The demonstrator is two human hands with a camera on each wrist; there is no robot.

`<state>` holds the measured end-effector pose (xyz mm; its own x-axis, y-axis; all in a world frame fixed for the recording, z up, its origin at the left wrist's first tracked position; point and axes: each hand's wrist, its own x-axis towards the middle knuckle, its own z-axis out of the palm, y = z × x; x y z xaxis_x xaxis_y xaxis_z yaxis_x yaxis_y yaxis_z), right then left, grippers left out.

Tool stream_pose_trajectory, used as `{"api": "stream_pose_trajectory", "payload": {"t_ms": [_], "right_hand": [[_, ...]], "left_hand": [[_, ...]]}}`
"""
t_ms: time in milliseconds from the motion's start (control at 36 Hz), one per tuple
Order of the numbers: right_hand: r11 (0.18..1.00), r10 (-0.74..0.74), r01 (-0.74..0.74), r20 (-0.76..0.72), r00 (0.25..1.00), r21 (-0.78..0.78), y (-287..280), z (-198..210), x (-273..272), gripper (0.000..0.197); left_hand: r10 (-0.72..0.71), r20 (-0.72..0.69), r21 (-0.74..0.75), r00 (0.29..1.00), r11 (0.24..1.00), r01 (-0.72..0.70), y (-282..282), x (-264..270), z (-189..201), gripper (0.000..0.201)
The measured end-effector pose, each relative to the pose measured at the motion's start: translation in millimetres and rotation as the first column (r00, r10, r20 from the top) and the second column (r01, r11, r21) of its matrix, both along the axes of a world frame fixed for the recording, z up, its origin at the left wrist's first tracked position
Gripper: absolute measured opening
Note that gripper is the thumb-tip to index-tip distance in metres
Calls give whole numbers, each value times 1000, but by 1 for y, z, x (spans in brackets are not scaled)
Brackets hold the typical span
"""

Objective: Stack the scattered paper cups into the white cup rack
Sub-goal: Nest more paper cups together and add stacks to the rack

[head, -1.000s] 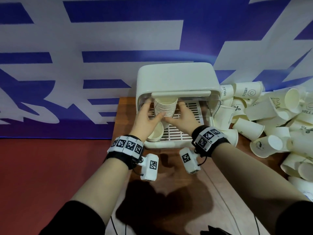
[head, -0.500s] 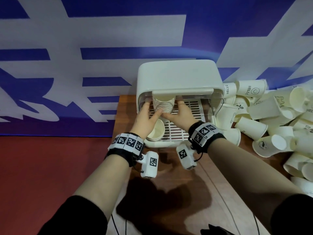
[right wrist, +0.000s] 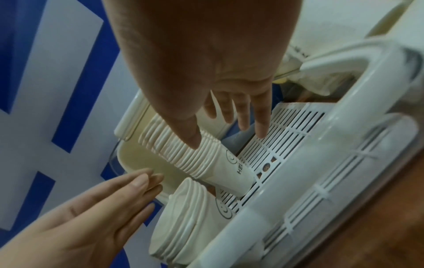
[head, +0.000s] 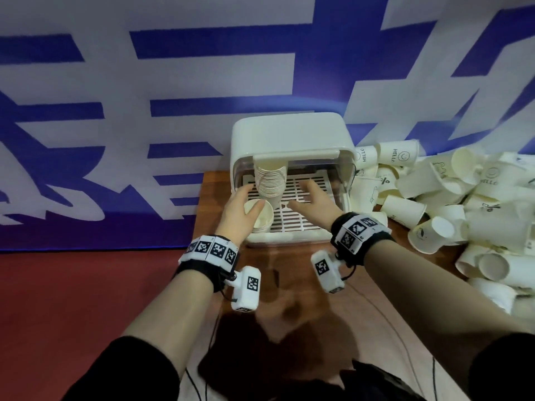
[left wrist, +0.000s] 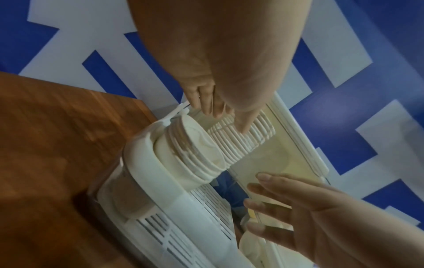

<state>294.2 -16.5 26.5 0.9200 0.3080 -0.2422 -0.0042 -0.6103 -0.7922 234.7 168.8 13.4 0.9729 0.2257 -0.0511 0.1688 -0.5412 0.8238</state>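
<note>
The white cup rack (head: 292, 140) stands on the counter (head: 318, 328), a tall stack of cups (head: 270, 183) leaning inside it beside a shorter stack (head: 262, 217). Both hands, left (head: 241, 209) and right (head: 314, 202), flank it with fingers straight, gripping nothing (seemingly steadying it). Next, probably, more from the scattered cups (head: 451, 209). The rack's lid hides the stack's top.

Both hands reach into the open front of the cup rack (head: 292, 134), which sits on the table (head: 362, 319). A tall stack of cups (head: 271, 183) stands on the rack's slatted floor between the left hand (head: 240, 209) and the right hand (head: 315, 204). A shorter stack (head: 262, 217) sits just beside the left hand, nearer the person. Loose cups (head: 451, 204) are heaped on the table, well to the right of the right hand.
</note>
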Motion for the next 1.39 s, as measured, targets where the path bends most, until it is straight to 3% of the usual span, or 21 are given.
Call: {"api": "stream_pose_trajectory", "payload": {"t_ms": [250, 500, 667, 1000, 1167, 1278, 1389], "right_hand": [[995, -97, 97, 4, 995, 3, -66, 7, -43, 51], [969, -235, 235, 13, 972, -71, -147, 14, -76, 35], [936, -337, 341, 53, 940, -89, -206, 21, -86, 6], [797, -601, 598, 11, 799, 81, -322, 15, -102, 10], [728, -684, 679, 48, 728, 93, -377, 9, -97, 11], [713, -701, 700, 42, 712, 38, -409, 3, -90, 15], [746, -664, 665, -44, 747, 31, -427, -1, -85, 21]], "left_hand": [[-90, 101, 114, 991, 990, 78, -33, -21, 16, 49], [-276, 46, 65, 960, 960, 272, -119, -28, 24, 41], [-349, -2, 72, 937, 934, 349, -175, -30, 27, 41], [-487, -72, -20, 871, 873, 487, -293, -17, 15, 32], [-537, -63, 27, 841, 842, 540, -344, -3, 9, 35], [-591, -18, 69, 806, 804, 591, -374, 8, 8, 32], [-612, 17, 106, 791, 788, 607, -403, 18, 8, 36]]}}
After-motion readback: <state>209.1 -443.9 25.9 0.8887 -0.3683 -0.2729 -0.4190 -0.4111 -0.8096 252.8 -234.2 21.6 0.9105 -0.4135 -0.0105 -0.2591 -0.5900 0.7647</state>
